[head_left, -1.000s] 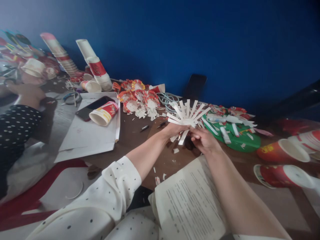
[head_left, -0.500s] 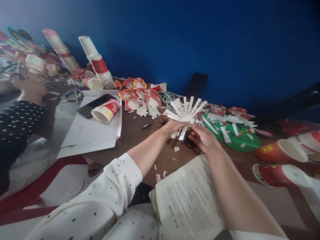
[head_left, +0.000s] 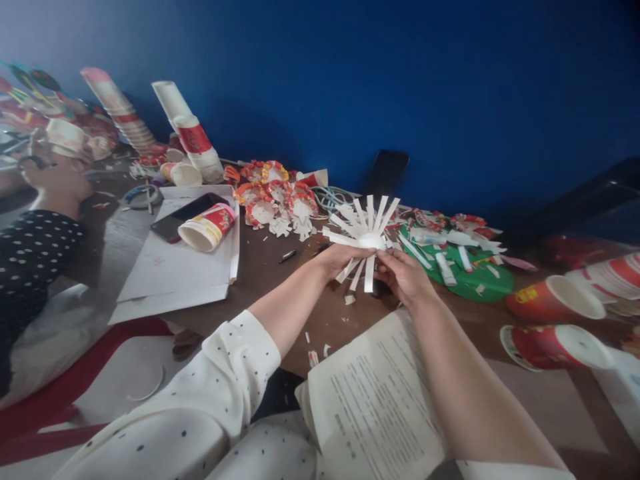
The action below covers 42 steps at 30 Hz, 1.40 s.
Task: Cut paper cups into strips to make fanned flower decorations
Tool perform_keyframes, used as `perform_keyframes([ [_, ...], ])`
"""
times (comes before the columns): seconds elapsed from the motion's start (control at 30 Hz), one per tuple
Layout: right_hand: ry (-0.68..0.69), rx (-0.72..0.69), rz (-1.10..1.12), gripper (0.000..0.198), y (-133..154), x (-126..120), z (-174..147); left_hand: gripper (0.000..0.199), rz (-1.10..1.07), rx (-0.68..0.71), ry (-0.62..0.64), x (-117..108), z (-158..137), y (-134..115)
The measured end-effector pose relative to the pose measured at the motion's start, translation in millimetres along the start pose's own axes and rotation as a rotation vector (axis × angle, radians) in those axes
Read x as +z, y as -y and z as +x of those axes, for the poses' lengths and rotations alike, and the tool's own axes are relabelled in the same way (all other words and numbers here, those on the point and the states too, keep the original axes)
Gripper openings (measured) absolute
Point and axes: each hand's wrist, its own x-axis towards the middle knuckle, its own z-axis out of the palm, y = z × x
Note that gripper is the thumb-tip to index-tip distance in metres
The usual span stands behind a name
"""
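Cut into long white strips that fan out all round, a paper cup (head_left: pixel 371 240) is held out in front of me over the brown table. My left hand (head_left: pixel 345 259) grips it from the left, thumb on its base. My right hand (head_left: pixel 404 272) is closed at the cup's right lower side, its thumb and fingertips touching the edge. Under those fingers shows a dark pair of scissors (head_left: pixel 382 288), mostly hidden by the hand and the strips.
A printed booklet (head_left: pixel 373 407) lies nearest me. On the left are white sheets (head_left: pixel 175 277), a phone (head_left: pixel 173 220) and a printed cup (head_left: pixel 207 228). Cut-cup shapes (head_left: pixel 275 193) are heaped behind. A green disc (head_left: pixel 480 283) holds scraps. At far left, a co-worker's hand (head_left: pixel 63 180) holds scissors.
The fanned cup has turned a little, with its base and lower strips showing more. My right thumb has come onto its edge, and the scissors are more hidden. The view has shifted slightly.
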Motion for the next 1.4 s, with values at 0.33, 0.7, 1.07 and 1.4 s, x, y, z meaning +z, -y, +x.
perform_keyframes([
  [0.33,0.119,0.064,-0.012,0.038,-5,-7,2,0.029,0.078,0.089,0.044,-4,2,5],
  [0.7,0.133,0.078,0.009,0.035,-4,-7,1,0.033,0.072,0.081,0.002,-4,4,4],
  [1.07,-0.042,-0.022,0.012,0.043,0,0,3,0.037,0.124,0.273,-0.082,5,-3,0],
  [1.4,-0.068,-0.042,-0.008,0.048,-4,6,2,0.045,0.062,0.415,-0.133,-1,8,5],
])
